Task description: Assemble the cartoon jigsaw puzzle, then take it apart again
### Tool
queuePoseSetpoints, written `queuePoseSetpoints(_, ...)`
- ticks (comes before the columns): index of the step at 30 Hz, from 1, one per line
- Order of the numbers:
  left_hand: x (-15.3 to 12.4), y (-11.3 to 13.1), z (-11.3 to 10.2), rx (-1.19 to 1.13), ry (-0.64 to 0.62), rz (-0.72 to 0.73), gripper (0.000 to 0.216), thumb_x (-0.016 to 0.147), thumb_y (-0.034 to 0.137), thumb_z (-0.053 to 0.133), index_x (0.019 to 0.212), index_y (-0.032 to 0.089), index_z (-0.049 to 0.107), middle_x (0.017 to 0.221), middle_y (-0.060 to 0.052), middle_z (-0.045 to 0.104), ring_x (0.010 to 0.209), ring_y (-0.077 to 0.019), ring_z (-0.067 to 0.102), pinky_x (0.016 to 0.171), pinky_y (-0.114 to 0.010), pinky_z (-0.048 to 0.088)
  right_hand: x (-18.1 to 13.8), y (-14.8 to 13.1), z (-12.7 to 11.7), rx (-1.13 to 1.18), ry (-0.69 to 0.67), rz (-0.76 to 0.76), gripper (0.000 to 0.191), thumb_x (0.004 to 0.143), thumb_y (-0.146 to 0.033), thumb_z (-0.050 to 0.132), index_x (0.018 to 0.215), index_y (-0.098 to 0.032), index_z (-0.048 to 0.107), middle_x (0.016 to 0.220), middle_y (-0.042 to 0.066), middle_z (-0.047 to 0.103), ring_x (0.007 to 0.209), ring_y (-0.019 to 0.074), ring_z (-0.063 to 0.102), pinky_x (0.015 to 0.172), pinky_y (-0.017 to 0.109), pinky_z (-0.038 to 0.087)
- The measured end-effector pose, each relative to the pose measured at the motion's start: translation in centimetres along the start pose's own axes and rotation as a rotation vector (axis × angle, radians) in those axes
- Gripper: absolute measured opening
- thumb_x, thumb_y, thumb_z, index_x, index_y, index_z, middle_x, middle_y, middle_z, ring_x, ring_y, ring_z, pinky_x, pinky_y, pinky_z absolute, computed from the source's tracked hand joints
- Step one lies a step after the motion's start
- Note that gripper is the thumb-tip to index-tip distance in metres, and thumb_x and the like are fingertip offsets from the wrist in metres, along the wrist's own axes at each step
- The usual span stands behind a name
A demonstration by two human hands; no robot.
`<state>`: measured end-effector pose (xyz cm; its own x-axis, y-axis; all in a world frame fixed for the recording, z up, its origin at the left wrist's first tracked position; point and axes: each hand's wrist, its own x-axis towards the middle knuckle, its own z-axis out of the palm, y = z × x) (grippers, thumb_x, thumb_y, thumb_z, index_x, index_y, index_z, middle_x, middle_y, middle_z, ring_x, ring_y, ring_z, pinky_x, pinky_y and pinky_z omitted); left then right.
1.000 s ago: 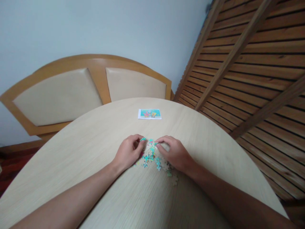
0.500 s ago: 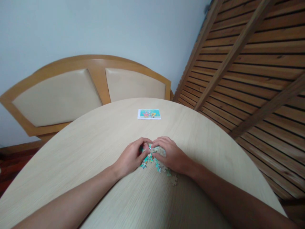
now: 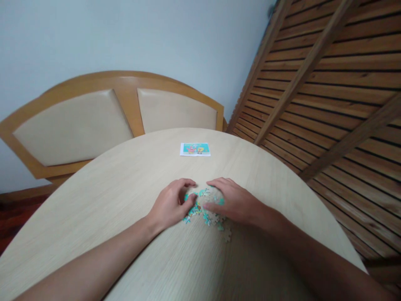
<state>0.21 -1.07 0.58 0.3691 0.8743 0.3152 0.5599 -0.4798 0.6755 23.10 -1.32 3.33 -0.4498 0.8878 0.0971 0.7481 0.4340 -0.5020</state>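
A pile of jigsaw puzzle pieces (image 3: 206, 217) lies on the table between my hands, some turquoise side up, others showing a plain pale back. My left hand (image 3: 172, 202) curves around the pile's left side, thumb apart from the fingers and touching pieces. On the opposite side my right hand (image 3: 234, 200) arches over the pieces, its thumb and fingers apart. Neither hand shows a piece gripped in it. One loose pale piece (image 3: 227, 235) rests at the near right of the pile. Pieces under both palms are partly hidden.
Beyond the pile, a small picture card (image 3: 195, 149) with a pink and a yellow cartoon figure lies on the round wooden table (image 3: 140, 167). A padded wooden headboard (image 3: 134, 108) stands behind the table. A slatted wooden panel (image 3: 328, 83) rises at the right.
My hands have moved apart from each other, and their fingers have spread. More of the pieces between them show now, lying looser. The card stays where it was on the table.
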Motion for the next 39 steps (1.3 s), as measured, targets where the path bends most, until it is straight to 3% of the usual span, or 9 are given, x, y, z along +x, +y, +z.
queuePoseSetpoints(2, -0.2, 0.5, -0.1, 0.145, -0.072, 0.11, 0.042, 0.084, 0.031, 0.065, 0.123, 0.018, 0.058, 0.117, -0.011, 0.067, 0.104, -0.0283, 0.063, 0.092, -0.047, 0.052, -0.8, -0.3, -0.8, -0.071, -0.107, -0.022, 0.065, 0.07, -0.054, 0.083, 0.121, -0.017, 0.067, 0.121, 0.013, 0.066, 0.113, 0.0331, 0.058, 0.1, 0.047, 0.045)
queuePoseSetpoints(5, -0.4, 1.0, -0.2, 0.257, -0.18, 0.245, 0.049, 0.084, 0.033, 0.068, 0.129, 0.018, 0.054, 0.122, -0.011, 0.065, 0.113, -0.0305, 0.058, 0.098, -0.048, 0.049, -1.5, -0.7, -1.2, -0.066, -0.129, -0.025, 0.046, 0.075, -0.04, 0.083, 0.114, -0.019, 0.07, 0.116, 0.01, 0.066, 0.11, 0.0286, 0.059, 0.098, 0.04, 0.046)
queuePoseSetpoints(12, -0.1, 0.5, 0.1, 0.266, -0.213, 0.269, 0.016, 0.098, 0.025, 0.053, 0.11, 0.021, 0.063, 0.104, -0.007, 0.068, 0.099, -0.0244, 0.062, 0.089, -0.04, 0.05, -0.3, -0.5, -0.2, 0.07, -0.033, 0.044, 0.01, 0.084, -0.021, 0.069, 0.09, -0.017, 0.076, 0.09, 0.005, 0.075, 0.085, 0.0199, 0.068, 0.08, 0.03, 0.048)
queuePoseSetpoints(17, 0.2, 0.3, 0.1, 0.098, -0.116, 0.204, 0.019, 0.102, 0.023, 0.046, 0.106, 0.02, 0.064, 0.099, -0.006, 0.068, 0.093, -0.0194, 0.064, 0.085, -0.034, 0.052, 0.4, 0.2, -0.1, 0.326, 0.001, 0.1, 0.021, 0.09, -0.027, 0.059, 0.099, -0.018, 0.076, 0.089, 0.003, 0.077, 0.081, 0.0181, 0.07, 0.072, 0.027, 0.05)
queuePoseSetpoints(22, 0.1, 0.9, -0.1, 0.097, -0.072, 0.23, 0.022, 0.097, 0.031, 0.055, 0.115, 0.02, 0.062, 0.111, -0.008, 0.068, 0.103, -0.0227, 0.063, 0.092, -0.04, 0.051, -0.7, 0.2, -1.6, 0.088, 0.043, 0.071, 0.032, 0.085, -0.039, 0.067, 0.109, -0.018, 0.074, 0.112, 0.009, 0.074, 0.102, 0.0252, 0.067, 0.089, 0.035, 0.049)
queuePoseSetpoints(25, 0.0, 1.2, -0.1, 0.19, -0.167, 0.298, 0.054, 0.084, 0.04, 0.072, 0.132, 0.021, 0.054, 0.127, -0.01, 0.065, 0.113, -0.0289, 0.059, 0.098, -0.047, 0.048, -1.8, -0.3, -1.9, 0.0, -0.089, 0.029, 0.049, 0.073, -0.047, 0.081, 0.111, -0.018, 0.072, 0.109, 0.009, 0.072, 0.101, 0.0279, 0.066, 0.087, 0.036, 0.049)
queuePoseSetpoints(30, 0.1, 1.0, 0.1, 0.202, -0.247, 0.323, 0.034, 0.09, 0.035, 0.067, 0.122, 0.022, 0.061, 0.115, -0.007, 0.068, 0.109, -0.0263, 0.061, 0.095, -0.043, 0.048, -1.7, -0.8, -1.1, -0.002, -0.08, 0.009, 0.022, 0.083, -0.028, 0.072, 0.101, -0.014, 0.072, 0.099, 0.009, 0.072, 0.093, 0.0232, 0.066, 0.086, 0.034, 0.047)
queuePoseSetpoints(35, 0.3, 0.7, 0.2, 0.085, -0.198, 0.259, 0.017, 0.098, 0.028, 0.056, 0.11, 0.021, 0.065, 0.101, -0.007, 0.069, 0.097, -0.022, 0.064, 0.088, -0.036, 0.051, -0.3, -0.3, -0.5, 0.371, -0.082, 0.094, 0.014, 0.082, -0.022, 0.066, 0.094, -0.016, 0.073, 0.082, 0.003, 0.073, 0.075, 0.0169, 0.066, 0.065, 0.026, 0.049)
queuePoseSetpoints(39, 0.4, 0.5, 0.0, 0.009, -0.086, 0.127, 0.018, 0.099, 0.029, 0.053, 0.11, 0.02, 0.065, 0.097, -0.006, 0.068, 0.087, -0.0188, 0.064, 0.079, -0.032, 0.051, 0.4, -0.2, -0.6, 0.587, 0.036, 0.181, 0.02, 0.078, -0.017, 0.064, 0.097, -0.016, 0.071, 0.089, 0.005, 0.074, 0.084, 0.018, 0.069, 0.069, 0.025, 0.053)
